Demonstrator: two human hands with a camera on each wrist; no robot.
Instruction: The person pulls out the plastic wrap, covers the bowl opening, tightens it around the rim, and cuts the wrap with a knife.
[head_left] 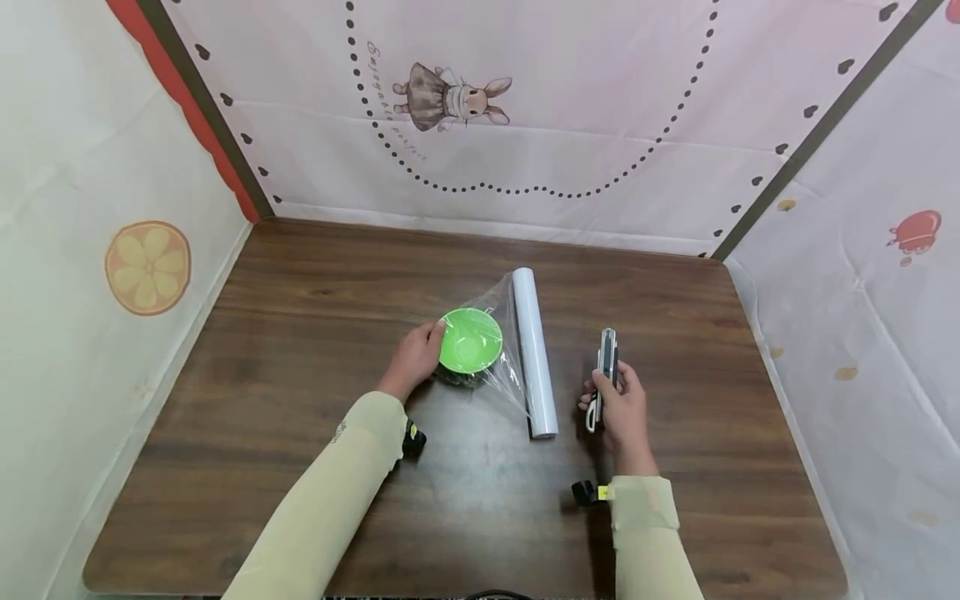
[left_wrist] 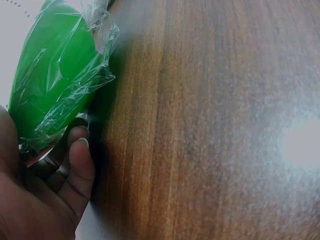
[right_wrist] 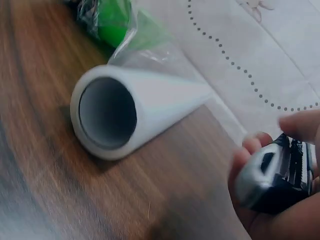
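Bright green and round, the shallow plastic bowl (head_left: 471,340) sits left of centre on the dark-brown wood-grain table (head_left: 322,333), its mouth under clear, wrinkled cling film (head_left: 512,358). Whether its base touches the wood is hard to tell from these angles. At its left edge the person's left hand (head_left: 412,362) has its grip clamped on the bowl, with film bunched beside the fingers. From there the film spans rightward to a long white roll (head_left: 536,358) lying just beside the bowl. Beyond the roll, the right hand (head_left: 626,408) has its grip closed round a silver-and-black box cutter (head_left: 608,354), its tip end pointing away from the person and apart from the film.

As a judgement, with film still joining bowl and roll, a clean separation calls for the left hand to hold the bowl steady and the film taut, and for the cutter to work close to the roll, clear of the left fingers. Slack film would probably bunch and drag.

As for containers, only bare green shows inside the bowl through the film; the roll's near end shows a hollow core with nothing visible in it.
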